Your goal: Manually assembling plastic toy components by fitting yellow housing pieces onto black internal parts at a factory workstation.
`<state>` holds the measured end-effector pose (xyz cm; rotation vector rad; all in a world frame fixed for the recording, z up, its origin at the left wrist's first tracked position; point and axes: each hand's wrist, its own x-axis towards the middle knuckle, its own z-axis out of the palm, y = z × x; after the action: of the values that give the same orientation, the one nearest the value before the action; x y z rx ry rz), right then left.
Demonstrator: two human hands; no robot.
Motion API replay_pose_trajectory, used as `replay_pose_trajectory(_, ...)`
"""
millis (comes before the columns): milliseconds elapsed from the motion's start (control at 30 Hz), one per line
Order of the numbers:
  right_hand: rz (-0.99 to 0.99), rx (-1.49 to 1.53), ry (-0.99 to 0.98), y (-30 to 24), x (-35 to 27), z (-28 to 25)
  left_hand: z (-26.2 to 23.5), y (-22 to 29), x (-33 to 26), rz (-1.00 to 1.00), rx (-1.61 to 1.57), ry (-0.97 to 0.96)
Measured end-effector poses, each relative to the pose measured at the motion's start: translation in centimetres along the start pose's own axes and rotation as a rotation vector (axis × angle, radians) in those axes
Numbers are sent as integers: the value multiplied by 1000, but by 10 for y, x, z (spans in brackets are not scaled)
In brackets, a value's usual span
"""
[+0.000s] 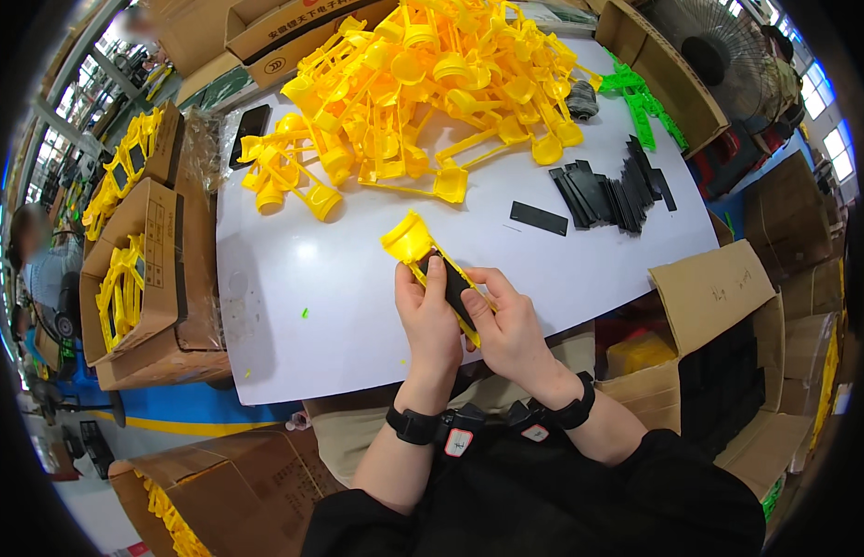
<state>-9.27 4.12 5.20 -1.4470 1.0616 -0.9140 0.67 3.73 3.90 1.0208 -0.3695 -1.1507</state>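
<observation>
though near table edge (321,387), hands (432,322) with room

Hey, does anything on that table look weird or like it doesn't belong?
Yes: a tiny green scrap on the white table, at left, looks stray, lying away from the green plastic parts at the far right.

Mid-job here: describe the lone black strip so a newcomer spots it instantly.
On the white table, find the big yellow heap, then the bunched black strips at its lower right. Just left of them lies the loose black strip, flat, a gap separating it from its overlapping neighbours.
</observation>
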Motion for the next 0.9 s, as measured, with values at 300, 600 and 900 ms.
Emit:
replay_pose_trajectory(300,-61,-88,14,-5,-7,-2,3,-1,0,99,9,71)
replay_pose_trajectory(600,126,204,-282,8,-4,-14,0,11,0,243,186,-25)
replay_pose_trajectory(900,40,-35,-200,-1,-4,-18,1,11,-11,46,285,-47)
